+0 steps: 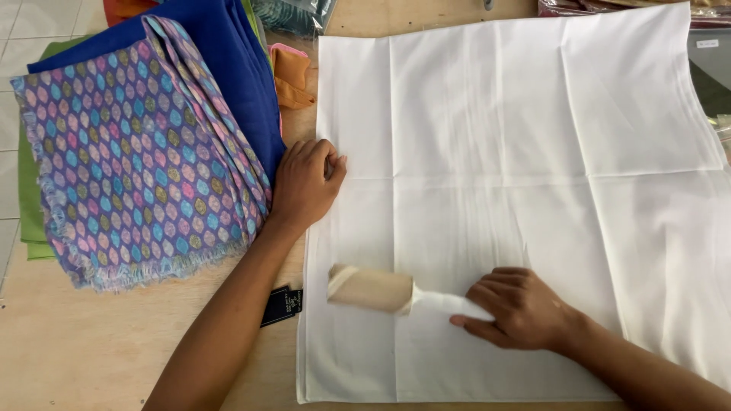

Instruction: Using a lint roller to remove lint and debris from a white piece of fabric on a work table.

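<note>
A white cloth [525,152] with fold creases lies spread flat on the wooden table [91,342]. My left hand [306,183] rests with curled fingers on the cloth's left edge, pinning it down. My right hand [518,308] grips the white handle of a lint roller [373,289]. The roller's beige drum lies on the cloth near its lower left corner, pointing left.
A stack of folded fabrics sits at the left: a purple patterned one [137,152] on top, blue [236,68] and green [30,198] beneath, orange cloth [293,76] behind. A small black tag [282,306] lies by my left forearm. Packaged items line the far edge.
</note>
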